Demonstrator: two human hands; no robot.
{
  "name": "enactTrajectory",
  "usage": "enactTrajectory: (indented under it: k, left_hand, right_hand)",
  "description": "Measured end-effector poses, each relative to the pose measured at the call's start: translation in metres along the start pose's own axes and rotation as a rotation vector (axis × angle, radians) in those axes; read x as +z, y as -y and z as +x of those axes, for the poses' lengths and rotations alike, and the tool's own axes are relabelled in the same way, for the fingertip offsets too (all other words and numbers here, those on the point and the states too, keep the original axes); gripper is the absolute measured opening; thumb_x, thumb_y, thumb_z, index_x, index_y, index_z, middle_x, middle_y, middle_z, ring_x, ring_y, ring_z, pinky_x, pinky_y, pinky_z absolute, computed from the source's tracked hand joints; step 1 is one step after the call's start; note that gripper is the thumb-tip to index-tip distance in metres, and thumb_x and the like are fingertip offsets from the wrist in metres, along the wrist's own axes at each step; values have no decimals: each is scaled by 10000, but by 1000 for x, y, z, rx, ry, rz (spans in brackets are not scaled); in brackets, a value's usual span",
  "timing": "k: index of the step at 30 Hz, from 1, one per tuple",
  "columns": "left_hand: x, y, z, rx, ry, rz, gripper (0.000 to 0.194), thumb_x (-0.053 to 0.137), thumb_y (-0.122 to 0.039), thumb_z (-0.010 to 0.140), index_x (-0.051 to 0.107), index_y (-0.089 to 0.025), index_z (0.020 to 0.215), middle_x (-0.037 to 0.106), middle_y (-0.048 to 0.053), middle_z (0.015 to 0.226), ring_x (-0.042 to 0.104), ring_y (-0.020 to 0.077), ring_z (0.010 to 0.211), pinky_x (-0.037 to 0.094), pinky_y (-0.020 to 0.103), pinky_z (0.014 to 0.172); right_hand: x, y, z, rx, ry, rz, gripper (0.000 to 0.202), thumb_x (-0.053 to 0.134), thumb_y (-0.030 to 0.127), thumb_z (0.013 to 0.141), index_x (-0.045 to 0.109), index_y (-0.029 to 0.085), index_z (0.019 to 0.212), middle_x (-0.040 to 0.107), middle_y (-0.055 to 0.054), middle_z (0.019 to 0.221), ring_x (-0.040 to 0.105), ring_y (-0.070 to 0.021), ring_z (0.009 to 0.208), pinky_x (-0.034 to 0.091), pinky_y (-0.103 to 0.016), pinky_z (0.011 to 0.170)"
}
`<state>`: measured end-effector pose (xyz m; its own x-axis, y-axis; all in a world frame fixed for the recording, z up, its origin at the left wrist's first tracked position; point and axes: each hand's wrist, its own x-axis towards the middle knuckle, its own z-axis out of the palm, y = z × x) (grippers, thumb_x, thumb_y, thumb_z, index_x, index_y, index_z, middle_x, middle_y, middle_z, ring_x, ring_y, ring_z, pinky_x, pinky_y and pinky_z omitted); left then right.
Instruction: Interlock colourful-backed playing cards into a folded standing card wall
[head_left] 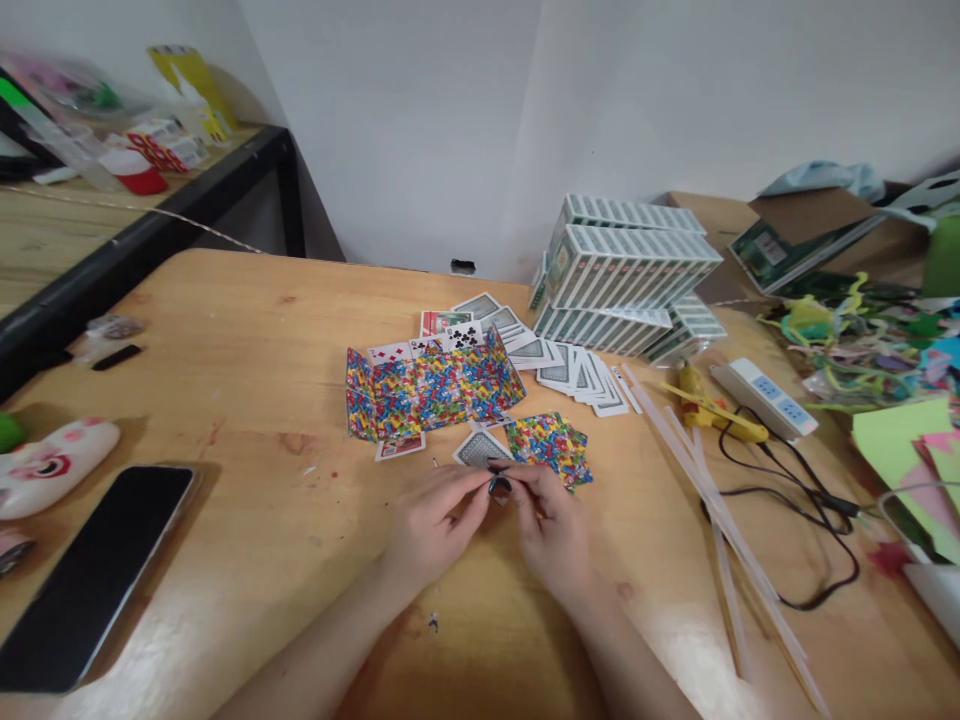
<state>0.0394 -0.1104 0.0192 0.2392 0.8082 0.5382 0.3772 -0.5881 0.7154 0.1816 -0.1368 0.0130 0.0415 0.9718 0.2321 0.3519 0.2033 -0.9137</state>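
Observation:
Pinched between the fingertips of both my hands is a small dark, shiny piece [499, 487], too small to name. My left hand [435, 525] is closed on its left side, and my right hand [553, 535] is closed on its right. Just beyond them, a grey-backed playing card [482, 448] lies on the table, partly hidden by my fingers. Several multicoloured patterned cards [551, 448] lie beside my right hand. Farther back stands a folded panel [431, 390] in the same pattern, with playing cards [427, 346] showing along its top edge.
Loose playing cards [581, 375] fan out before stacked card boxes [634, 265]. To the right lie glue sticks [716, 500], a yellow glue gun [705, 410], a power strip [765, 397] and a black cable [814, 490]. A phone [97, 575] rests at the left on the wooden table [247, 400].

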Motion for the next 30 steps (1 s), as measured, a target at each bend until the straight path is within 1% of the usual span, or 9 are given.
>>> enactTrajectory:
  k: [5, 10, 14, 18, 24, 28, 30]
  left_hand:
    - [-2, -2, 2, 52, 7, 37, 214, 539, -70, 750, 611, -174, 923, 703, 33, 806, 655, 118, 704, 520, 213, 671]
    - [-4, -2, 3, 63, 18, 130, 221, 504, -87, 751, 604, -181, 924, 704, 16, 756, 647, 99, 619, 507, 187, 609]
    - [-6, 0, 1, 64, 89, 173, 254, 451, -97, 767, 592, -187, 959, 696, 10, 721, 633, 99, 589, 501, 193, 584]
    - [-10, 2, 0, 107, 162, 177, 305, 447, -87, 748, 571, -177, 1011, 688, 21, 732, 635, 117, 618, 509, 211, 593]
    - [-16, 5, 1, 132, 283, 186, 440, 415, -61, 717, 514, -210, 1119, 685, 29, 856, 642, 123, 698, 524, 226, 677]
    - [-19, 6, 1, 115, 346, 189, 467, 401, -64, 716, 489, -205, 1153, 681, 33, 862, 642, 128, 725, 531, 227, 674]
    - [-19, 6, 1, 112, 370, 207, 472, 400, -66, 718, 479, -200, 1163, 681, 43, 898, 643, 136, 755, 531, 236, 683]
  right_hand:
    - [2, -3, -1, 36, -5, 28, 86, 484, 175, 837, 524, 213, 903, 659, -63, 995, 652, -152, 851, 562, -285, 710]
    - [3, -2, -1, 3, -26, -1, 115, 518, 177, 818, 536, 210, 926, 663, -68, 982, 648, -157, 881, 562, -290, 732]
    - [4, -3, -1, -22, -60, -46, 106, 516, 192, 821, 542, 214, 921, 671, -62, 961, 650, -162, 885, 563, -286, 723]
    - [1, -4, -1, -59, -60, -119, 81, 506, 193, 829, 554, 218, 891, 682, -56, 943, 659, -157, 848, 560, -283, 708]
    - [-4, -2, 1, -118, -75, -175, 62, 507, 180, 831, 545, 222, 858, 695, -49, 914, 670, -152, 811, 554, -266, 690]
    - [-5, -2, 1, -115, -70, -196, 68, 499, 173, 834, 545, 220, 854, 693, -53, 914, 671, -149, 796, 552, -265, 684]
    - [-5, -3, 1, -109, -68, -206, 70, 494, 177, 836, 548, 219, 854, 692, -54, 911, 670, -152, 799, 551, -271, 688]
